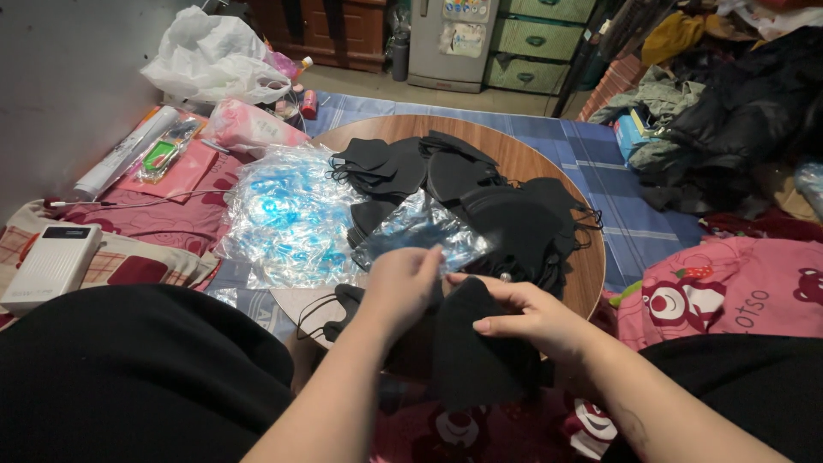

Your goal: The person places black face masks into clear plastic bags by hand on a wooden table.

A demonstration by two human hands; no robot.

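Over the near edge of the round wooden table, from the head camera, we see both our hands at work close together. Our left hand pinches a clear plastic sleeve with a blue print; the sleeve rises up and away from the fingertips, lying across the middle of the table. Our right hand grips a black face mask between thumb and fingers; the mask hangs below and to the left of that hand, just under the left wrist, over the table's near rim. The two hands nearly touch, with the sleeve above them and the mask beneath.

Behind the sleeve we see a heap of black masks spread over the far half of the table, their ear loops trailing at the edges. Left of the heap lies a pile of clear sleeves with the same blue print, partly over the table's left rim. Farther left, well apart from the hands, a white box-shaped device rests on a checked cloth. A white plastic bag sits at the far left, and a pink cartoon cushion lies to the right of the table.
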